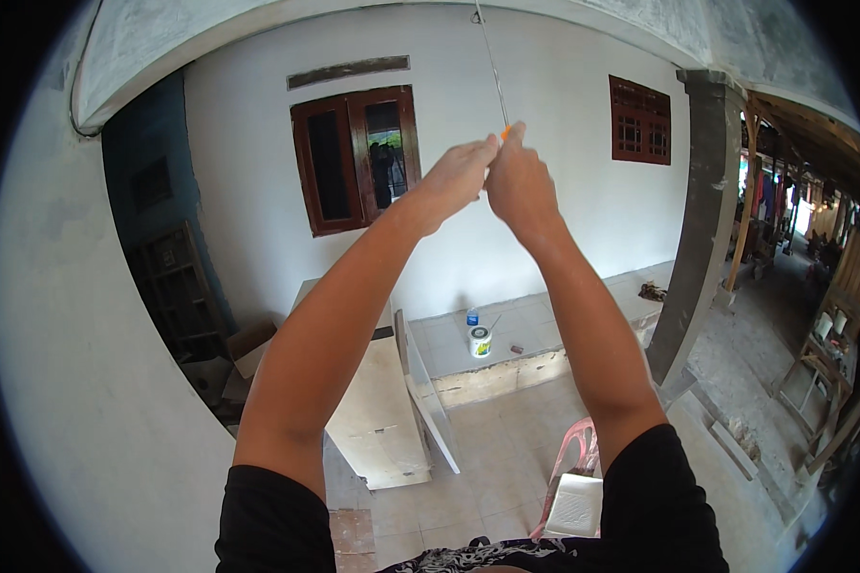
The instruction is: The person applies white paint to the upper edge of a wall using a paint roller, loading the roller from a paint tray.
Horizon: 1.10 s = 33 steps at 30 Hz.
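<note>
Both my arms are raised in front of me, hands close together before the white wall. A thin pale line (494, 69), either a rod or a cable, rises from them toward the ceiling. Where it meets my fingers, a small orange piece (506, 134) shows. My right hand (524, 181) is closed around this orange end, with one finger pointing up along it. My left hand (457, 179) is beside it, fingertips against the right hand, its fingers bent and partly hidden. Whether the left hand also grips the line is hidden.
A white tub (481, 342) and blue container (472, 317) stand on a tiled ledge (430, 334). Below are a pale cabinet (377, 420) with a leaning panel (435, 420), and a pink chair (575, 441) bearing a white tray (575, 506). A grey pillar (705, 220) stands right.
</note>
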{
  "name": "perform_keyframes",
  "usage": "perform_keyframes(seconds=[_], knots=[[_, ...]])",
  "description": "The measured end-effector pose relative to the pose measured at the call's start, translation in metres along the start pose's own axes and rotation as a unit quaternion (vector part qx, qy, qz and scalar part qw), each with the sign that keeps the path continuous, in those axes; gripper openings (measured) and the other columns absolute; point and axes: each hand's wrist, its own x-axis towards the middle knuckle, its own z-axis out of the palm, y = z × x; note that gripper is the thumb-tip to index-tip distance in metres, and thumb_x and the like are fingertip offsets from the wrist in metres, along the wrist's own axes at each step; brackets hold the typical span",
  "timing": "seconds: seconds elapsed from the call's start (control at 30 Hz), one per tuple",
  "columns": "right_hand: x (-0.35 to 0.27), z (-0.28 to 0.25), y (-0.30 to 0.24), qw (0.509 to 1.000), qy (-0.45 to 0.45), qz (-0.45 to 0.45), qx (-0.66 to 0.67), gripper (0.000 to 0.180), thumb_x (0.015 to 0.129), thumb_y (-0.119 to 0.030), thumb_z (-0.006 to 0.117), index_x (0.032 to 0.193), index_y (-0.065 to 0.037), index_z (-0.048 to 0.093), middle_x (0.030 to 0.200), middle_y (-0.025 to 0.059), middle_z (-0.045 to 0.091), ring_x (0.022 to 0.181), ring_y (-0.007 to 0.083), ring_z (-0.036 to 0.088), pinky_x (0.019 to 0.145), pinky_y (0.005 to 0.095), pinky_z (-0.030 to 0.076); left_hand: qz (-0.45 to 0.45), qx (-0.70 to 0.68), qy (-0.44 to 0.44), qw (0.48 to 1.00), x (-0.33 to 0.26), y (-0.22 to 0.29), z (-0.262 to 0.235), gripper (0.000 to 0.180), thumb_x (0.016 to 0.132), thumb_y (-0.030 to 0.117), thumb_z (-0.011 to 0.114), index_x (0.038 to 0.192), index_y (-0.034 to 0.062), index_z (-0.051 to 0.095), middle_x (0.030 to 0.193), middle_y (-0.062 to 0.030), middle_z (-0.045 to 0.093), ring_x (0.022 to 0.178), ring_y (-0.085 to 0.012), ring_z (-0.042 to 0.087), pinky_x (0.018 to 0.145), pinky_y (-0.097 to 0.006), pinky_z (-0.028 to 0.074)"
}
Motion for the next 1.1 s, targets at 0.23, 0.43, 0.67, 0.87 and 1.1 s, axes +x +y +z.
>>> perform_keyframes(seconds=[0.23, 0.43, 0.67, 0.87, 1.1], knots=[[-0.034, 0.01, 0.004, 0.999, -0.007, 0.025, -0.024, 0.045, 0.095, -0.016, 0.071, 0.122, 0.009, 0.045, 0.089, 0.0266, 0.074, 0.086, 0.0445, 0.075, 0.074, 0.0505, 0.061, -0.038, 0.023, -0.055, 0.997, -0.015, -0.014, 0.01, 0.064, 0.113, 0.053, 0.035, 0.151, 0.0047, 0.053, 0.141, -0.0121, 0.061, 0.12, -0.0242, 0.06, 0.104, -0.042, 0.047], [-0.006, -0.012, -0.007, 1.0, 0.022, 0.013, -0.008, 0.048, 0.09, -0.014, 0.075, 0.12, 0.01, 0.046, 0.089, 0.0277, 0.073, 0.088, 0.0473, 0.074, 0.075, 0.0513, 0.061, 0.001, -0.002, -0.027, 1.0, -0.017, 0.011, 0.009, 0.067, 0.112, 0.055, 0.035, 0.159, 0.0081, 0.043, 0.15, -0.0141, 0.055, 0.124, -0.0302, 0.059, 0.108, -0.043, 0.046], [0.098, -0.025, -0.024, 0.999, 0.04, -0.033, -0.005, 0.052, 0.09, -0.017, 0.074, 0.123, 0.012, 0.047, 0.102, 0.0336, 0.072, 0.097, 0.0492, 0.073, 0.082, 0.0508, 0.061, 0.08, -0.052, 0.036, 0.995, 0.01, 0.042, -0.013, 0.067, 0.111, 0.057, 0.037, 0.155, 0.0085, 0.046, 0.149, -0.0099, 0.054, 0.116, -0.0227, 0.057, 0.101, -0.041, 0.047], [0.081, -0.001, -0.042, 0.997, 0.043, -0.06, -0.001, 0.051, 0.088, -0.01, 0.073, 0.123, 0.016, 0.047, 0.094, 0.0341, 0.072, 0.087, 0.0478, 0.075, 0.075, 0.0498, 0.062, 0.072, -0.05, 0.097, 0.991, 0.001, 0.028, -0.042, 0.057, 0.111, 0.054, 0.041, 0.141, 0.0081, 0.057, 0.129, -0.0075, 0.063, 0.102, -0.0178, 0.06, 0.092, -0.036, 0.046], [0.015, -0.035, -0.065, 1.0, 0.017, -0.025, 0.003, 0.057, 0.089, -0.013, 0.075, 0.125, 0.021, 0.045, 0.096, 0.0349, 0.071, 0.091, 0.0484, 0.074, 0.076, 0.0495, 0.062, 0.025, -0.016, 0.01, 1.0, -0.023, 0.032, -0.051, 0.047, 0.111, 0.051, 0.042, 0.121, 0.0102, 0.063, 0.111, -0.0018, 0.065, 0.093, -0.0139, 0.061, 0.088, -0.033, 0.046]])
